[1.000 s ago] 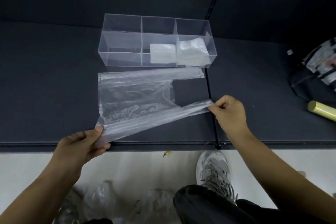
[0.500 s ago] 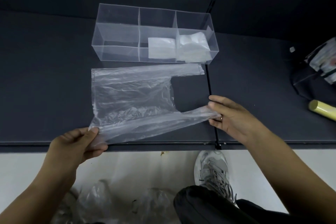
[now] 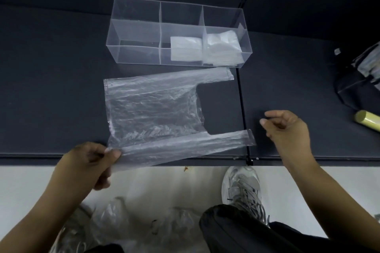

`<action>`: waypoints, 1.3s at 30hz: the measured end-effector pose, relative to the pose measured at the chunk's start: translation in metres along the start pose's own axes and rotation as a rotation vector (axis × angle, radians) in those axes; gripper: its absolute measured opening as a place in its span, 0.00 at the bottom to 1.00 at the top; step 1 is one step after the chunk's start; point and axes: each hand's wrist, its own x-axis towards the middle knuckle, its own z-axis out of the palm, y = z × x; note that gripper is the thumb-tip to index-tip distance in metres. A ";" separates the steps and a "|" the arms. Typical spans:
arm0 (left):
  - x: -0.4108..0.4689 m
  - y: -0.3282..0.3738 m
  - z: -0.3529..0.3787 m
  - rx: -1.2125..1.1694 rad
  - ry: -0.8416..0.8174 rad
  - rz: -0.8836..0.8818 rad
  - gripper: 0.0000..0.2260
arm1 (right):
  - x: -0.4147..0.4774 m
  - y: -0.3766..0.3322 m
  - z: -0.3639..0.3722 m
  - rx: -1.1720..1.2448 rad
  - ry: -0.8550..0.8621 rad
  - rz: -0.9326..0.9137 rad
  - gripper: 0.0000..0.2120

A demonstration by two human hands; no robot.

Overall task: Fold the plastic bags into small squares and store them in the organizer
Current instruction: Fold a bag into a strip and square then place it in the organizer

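Plastic bag [image 3: 152, 109]: left hand [image 3: 86, 162] pinching near corner; right hand [image 3: 287, 129] loosely curled, empty

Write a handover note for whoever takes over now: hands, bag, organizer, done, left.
Left hand pinches the near left corner of the clear plastic bag, spread unfolded on the dark table.
Right hand hovers free beside the near handle.
Done: folded bags sit in the middle and right compartments of the organizer.
To do: fold this bag into a square and store it; more crumpled bags seem to wait on the floor.
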 end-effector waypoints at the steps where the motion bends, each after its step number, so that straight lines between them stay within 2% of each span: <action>1: -0.002 0.003 -0.004 0.206 0.077 0.064 0.17 | -0.003 -0.006 0.000 -0.109 0.054 -0.080 0.05; 3: -0.005 0.017 -0.008 0.395 0.345 0.237 0.14 | -0.016 -0.028 0.013 -0.206 0.090 -0.312 0.09; 5: -0.002 0.035 -0.003 0.379 0.503 0.494 0.04 | -0.035 -0.054 0.044 -0.198 -0.042 -0.554 0.11; 6: 0.004 0.042 0.003 0.397 0.507 0.576 0.03 | -0.046 -0.067 0.066 -0.196 -0.177 -0.642 0.14; 8: 0.022 0.048 0.015 0.448 0.412 0.650 0.12 | -0.070 -0.089 0.112 -0.237 -0.474 -0.757 0.19; 9: 0.030 0.048 0.020 0.490 0.338 0.630 0.16 | -0.078 -0.095 0.133 -0.280 -0.559 -0.808 0.22; 12: 0.042 0.037 0.028 0.715 0.199 0.533 0.32 | -0.080 -0.090 0.174 -0.560 -0.574 -0.908 0.28; 15: 0.052 0.026 0.029 0.809 0.211 0.538 0.37 | -0.056 -0.068 0.171 -0.840 -0.480 -0.882 0.33; 23: 0.059 0.025 0.012 0.885 0.197 0.539 0.38 | -0.013 -0.024 0.098 -0.999 -0.215 -0.479 0.40; 24: 0.061 0.027 0.010 0.863 0.203 0.555 0.37 | -0.013 -0.029 0.099 -0.989 -0.185 -0.483 0.39; 26: 0.066 0.034 0.009 0.798 0.210 0.604 0.35 | -0.016 -0.048 0.112 -0.879 -0.184 -0.613 0.34; 29: 0.077 0.048 0.014 0.705 0.163 0.634 0.32 | -0.020 -0.080 0.154 -0.709 -0.386 -0.857 0.30; 31: 0.084 0.050 0.016 0.746 0.126 0.617 0.35 | -0.014 -0.093 0.175 -0.725 -0.490 -0.907 0.30; 33: 0.091 0.045 0.016 0.815 0.135 0.629 0.35 | 0.001 -0.090 0.179 -0.802 -0.474 -0.882 0.31; 39: 0.097 0.041 0.005 0.837 0.130 0.576 0.35 | 0.040 -0.044 0.117 -0.871 -0.186 -0.624 0.32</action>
